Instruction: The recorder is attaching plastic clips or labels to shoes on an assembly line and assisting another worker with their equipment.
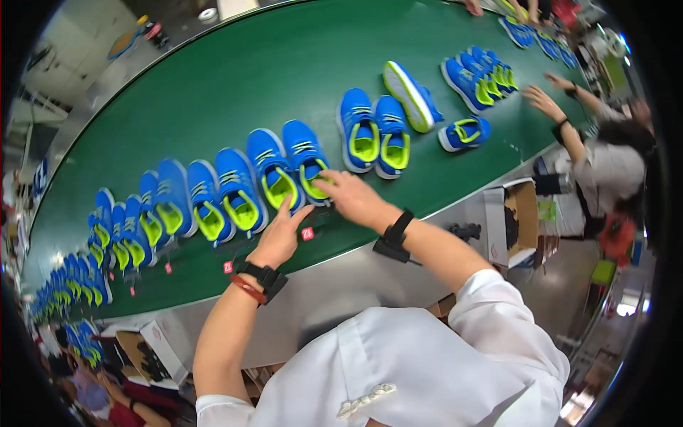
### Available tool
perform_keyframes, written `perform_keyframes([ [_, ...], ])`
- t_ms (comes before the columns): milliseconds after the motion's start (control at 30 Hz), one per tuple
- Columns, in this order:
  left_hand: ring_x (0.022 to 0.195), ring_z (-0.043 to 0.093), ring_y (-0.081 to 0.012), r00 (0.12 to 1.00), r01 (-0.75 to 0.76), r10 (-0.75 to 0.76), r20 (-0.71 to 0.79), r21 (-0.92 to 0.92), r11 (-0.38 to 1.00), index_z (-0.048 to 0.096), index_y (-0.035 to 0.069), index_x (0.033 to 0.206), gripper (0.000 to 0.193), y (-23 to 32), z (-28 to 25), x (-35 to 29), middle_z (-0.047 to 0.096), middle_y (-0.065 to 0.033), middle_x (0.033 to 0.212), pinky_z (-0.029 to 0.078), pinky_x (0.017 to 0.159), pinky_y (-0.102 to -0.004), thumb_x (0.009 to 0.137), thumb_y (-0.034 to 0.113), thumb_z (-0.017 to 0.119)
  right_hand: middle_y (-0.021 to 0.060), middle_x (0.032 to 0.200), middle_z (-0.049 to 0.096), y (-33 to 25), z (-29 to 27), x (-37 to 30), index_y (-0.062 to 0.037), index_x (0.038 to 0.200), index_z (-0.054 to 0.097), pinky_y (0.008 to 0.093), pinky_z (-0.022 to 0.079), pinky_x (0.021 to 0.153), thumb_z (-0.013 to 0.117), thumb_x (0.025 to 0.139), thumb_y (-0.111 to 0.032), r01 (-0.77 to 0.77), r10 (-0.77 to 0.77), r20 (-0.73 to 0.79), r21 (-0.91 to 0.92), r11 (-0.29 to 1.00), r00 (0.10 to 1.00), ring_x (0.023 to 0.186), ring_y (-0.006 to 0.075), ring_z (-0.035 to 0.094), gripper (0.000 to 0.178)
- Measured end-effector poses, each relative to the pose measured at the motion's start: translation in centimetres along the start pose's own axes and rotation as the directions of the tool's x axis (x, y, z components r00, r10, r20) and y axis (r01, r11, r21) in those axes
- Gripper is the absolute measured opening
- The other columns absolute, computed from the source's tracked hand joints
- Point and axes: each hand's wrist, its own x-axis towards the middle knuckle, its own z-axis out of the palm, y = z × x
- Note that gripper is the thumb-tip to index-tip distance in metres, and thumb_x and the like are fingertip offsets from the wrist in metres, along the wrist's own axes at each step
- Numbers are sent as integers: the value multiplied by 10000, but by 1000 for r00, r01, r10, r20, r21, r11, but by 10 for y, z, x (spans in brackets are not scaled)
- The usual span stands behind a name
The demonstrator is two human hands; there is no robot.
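A pair of blue sneakers with lime-green linings and pale laces stands upright on a green belt-like surface (235,78), toes pointing away from me. My left hand (279,233) is at the heel of the left sneaker (269,160), thumb and forefinger spread apart, the fingertip by its collar. The right sneaker (304,146) is at my right hand (350,199), whose fingers bend over the edge of its opening and appear to grip it. Small red tags hang beside the heels; one tag (307,233) lies between my hands.
More sneakers (235,181) line the surface to my left. Right of my hands stand another pair (358,128), a sneaker tipped on its side (409,96) and a small group (473,78). A co-worker's hands (544,103) reach in at right. Open cartons (523,224) stand below the metal edge.
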Motion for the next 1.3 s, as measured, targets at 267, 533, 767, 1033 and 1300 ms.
perform_keyframes([
  [267, 970, 560, -311, 948, 67, -58, -313, 16, 998, 536, 85, 1239, 649, 18, 4, -18, 449, -185, 1287, 473, 848, -354, 672, -181, 367, 126, 1115, 537, 1, -27, -160, -79, 1096, 577, 408, 464, 811, 629, 692, 4, -246, 264, -235, 105, 964, 936, 972, 314, 541, 415],
  [533, 1023, 538, -326, 901, -175, 192, -389, 81, 981, 592, 30, 1096, 526, 65, 18, -23, 515, -165, 1138, 464, 843, -362, 644, -160, 403, 107, 1109, 548, 74, -117, -287, -79, 1097, 571, 396, 409, 867, 549, 703, 57, -624, 531, -342, -283, 728, 775, 1054, 296, 499, 418],
  [767, 997, 548, -326, 898, -230, 269, -349, 149, 962, 617, 44, 1034, 471, 120, 48, -6, 536, -152, 1125, 466, 835, -370, 640, -156, 451, 108, 1115, 536, 122, -135, -319, -107, 1109, 591, 384, 406, 877, 563, 709, 59, -488, 536, 52, -344, 802, 843, 1081, 286, 480, 434],
  [1033, 964, 549, -328, 927, -185, 218, -305, 132, 974, 624, 61, 984, 384, 124, 58, 2, 557, -135, 1062, 472, 793, -406, 651, -101, 525, 73, 943, 564, 150, -128, -316, -103, 974, 610, 370, 412, 806, 596, 701, -5, -344, 404, 124, -340, 875, 906, 958, 276, 509, 291],
  [1300, 952, 546, -324, 954, -157, 182, -239, 121, 980, 612, 51, 955, 326, 129, 69, 32, 564, -123, 1007, 473, 801, -405, 674, -89, 526, 130, 837, 580, 160, -119, -296, -55, 879, 582, 413, 433, 786, 600, 704, -59, -272, 289, 69, -193, 943, 955, 873, 335, 558, 176],
])
